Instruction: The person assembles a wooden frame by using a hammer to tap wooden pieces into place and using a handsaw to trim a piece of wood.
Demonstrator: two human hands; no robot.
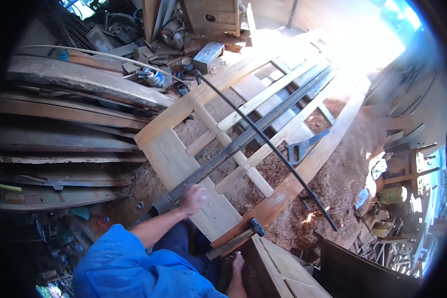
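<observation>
The blurred left hand (192, 200) is over the wooden door frame (156, 148), beside a bar clamp (213, 163); both run lengthwise away rightward. By the frame's near-right corner are a hammer (232, 242) and the right hand (238, 261); neither grip is discernible.

Noted pale wooden frame (176, 159), laid flat; straight dark bar (228, 151), lengthwise over frame; hammer (232, 243), at frame's near-right corner.

The pale wooden panelled frame (171, 155) before you looks smooth and matt. Along it, your long dark-grey bar (218, 157) looks like dull metal, as does the thin black rod (278, 152) across it. Your bright blue shirt (119, 258) is soft, creased cloth. The stacked grey-brown planks (69, 120) are wood, rough along their edges; the reddish-brown shavings (340, 171) look matt and coarse.
</observation>
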